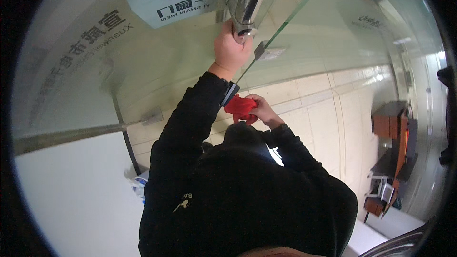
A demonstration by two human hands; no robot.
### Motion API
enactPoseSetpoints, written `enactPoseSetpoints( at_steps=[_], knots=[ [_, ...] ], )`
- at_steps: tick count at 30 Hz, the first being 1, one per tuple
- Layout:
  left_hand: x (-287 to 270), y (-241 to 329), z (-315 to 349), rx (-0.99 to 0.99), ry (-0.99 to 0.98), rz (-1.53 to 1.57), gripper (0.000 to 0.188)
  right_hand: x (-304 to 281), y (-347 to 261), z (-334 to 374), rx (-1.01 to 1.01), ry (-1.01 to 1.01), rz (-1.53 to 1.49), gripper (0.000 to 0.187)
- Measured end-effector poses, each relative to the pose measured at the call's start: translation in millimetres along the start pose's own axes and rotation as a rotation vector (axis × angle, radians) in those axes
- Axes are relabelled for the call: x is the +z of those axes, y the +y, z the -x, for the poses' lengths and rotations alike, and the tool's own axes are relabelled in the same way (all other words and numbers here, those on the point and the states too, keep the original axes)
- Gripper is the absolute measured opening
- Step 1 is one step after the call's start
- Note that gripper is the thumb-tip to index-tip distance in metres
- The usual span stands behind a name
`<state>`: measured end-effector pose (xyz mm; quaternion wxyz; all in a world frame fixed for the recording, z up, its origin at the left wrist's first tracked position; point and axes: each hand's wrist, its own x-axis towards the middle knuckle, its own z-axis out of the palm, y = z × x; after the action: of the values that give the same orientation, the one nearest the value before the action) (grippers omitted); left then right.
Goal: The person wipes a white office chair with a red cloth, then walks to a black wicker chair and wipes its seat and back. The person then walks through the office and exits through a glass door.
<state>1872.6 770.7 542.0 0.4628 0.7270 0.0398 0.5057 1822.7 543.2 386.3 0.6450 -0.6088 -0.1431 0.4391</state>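
Observation:
My left hand (228, 50) reaches forward with its fingers wrapped round a shiny metal door handle (251, 1), a thick cylinder on a glass door (181, 52). A dark watch (230, 93) shows at the left cuff. Nearer my body, my right hand (264, 110) grips a crumpled red cloth (238, 106), which hangs below and to the right of the left wrist. Part of the cloth is hidden behind the left cuff and watch. Both arms are in black sleeves.
A green glass edge (290, 19) runs diagonally past the handle, with a small metal fitting (260, 50) on it. Beige floor tiles (309, 128) extend right towards a wooden desk (389, 126) and a white chair (377, 186). At the left stands a white panel (71, 190).

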Motion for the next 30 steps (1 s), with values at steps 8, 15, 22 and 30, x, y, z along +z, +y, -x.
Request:
enactPoseSetpoints(
  at_steps=[8,15,22,30],
  knots=[
    [20.8,-63.0,-45.5,0.023,-0.032,0.006,0.043,14.2,14.1,-49.4,-0.015,0.050,-0.052,0.041],
    [39.7,-105.2,-105.9,0.130,0.037,-0.023,0.045,-0.5,-10.5,-71.3,0.018,0.072,-0.089,0.047],
    [43.4,-188.6,-150.9,0.158,0.115,-0.069,0.051,-23.6,-0.8,-77.2,0.095,0.101,-0.057,0.049],
    [37.9,-263.3,-180.0,0.110,0.155,-0.137,0.051,-45.4,26.1,-69.3,0.097,0.458,-0.238,0.039]
  ],
)
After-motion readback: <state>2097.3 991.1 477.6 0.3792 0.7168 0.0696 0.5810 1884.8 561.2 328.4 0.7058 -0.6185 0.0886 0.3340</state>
